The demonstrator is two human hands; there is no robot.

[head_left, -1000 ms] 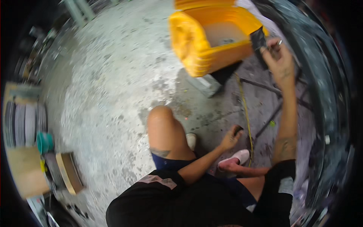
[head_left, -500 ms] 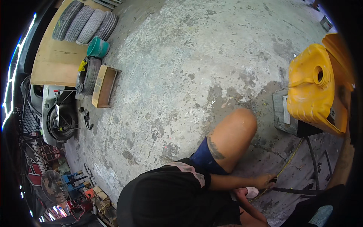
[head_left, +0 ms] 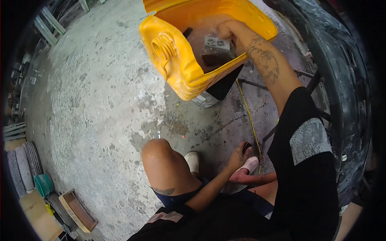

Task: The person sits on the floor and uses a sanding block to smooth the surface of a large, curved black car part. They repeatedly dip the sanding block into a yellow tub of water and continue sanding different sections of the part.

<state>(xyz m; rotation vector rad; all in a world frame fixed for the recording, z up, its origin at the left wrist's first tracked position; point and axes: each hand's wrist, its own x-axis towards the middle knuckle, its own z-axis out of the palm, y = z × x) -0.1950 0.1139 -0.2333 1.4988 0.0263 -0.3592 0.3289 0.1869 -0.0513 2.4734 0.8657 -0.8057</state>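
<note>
A yellow plastic jerrycan [head_left: 181,68], cut open along one side, holds murky water. My right hand [head_left: 230,31] reaches inside it, fingers curled down at the water; their tips are hard to see. Just below them is a pale rectangular piece [head_left: 217,42] with dark print. A dark flat piece [head_left: 213,60] lies beside it in the water. Low down, near my pink-white shoe [head_left: 250,164], my left hand [head_left: 240,156] is closed around a small black block [head_left: 246,146].
The jerrycan rests on a dark box [head_left: 225,86]. A yellow cord [head_left: 250,114] runs along the floor beside dark stand legs [head_left: 269,134]. A black panel [head_left: 321,52] stands at the right. Tyres [head_left: 32,156], a green bucket [head_left: 44,184] and a wooden box [head_left: 77,211] are far left.
My view has swung right, bringing the jerrycan from the right edge to the upper middle. My right hand now shows inside it. My left hand stays low, holding the black block.
</note>
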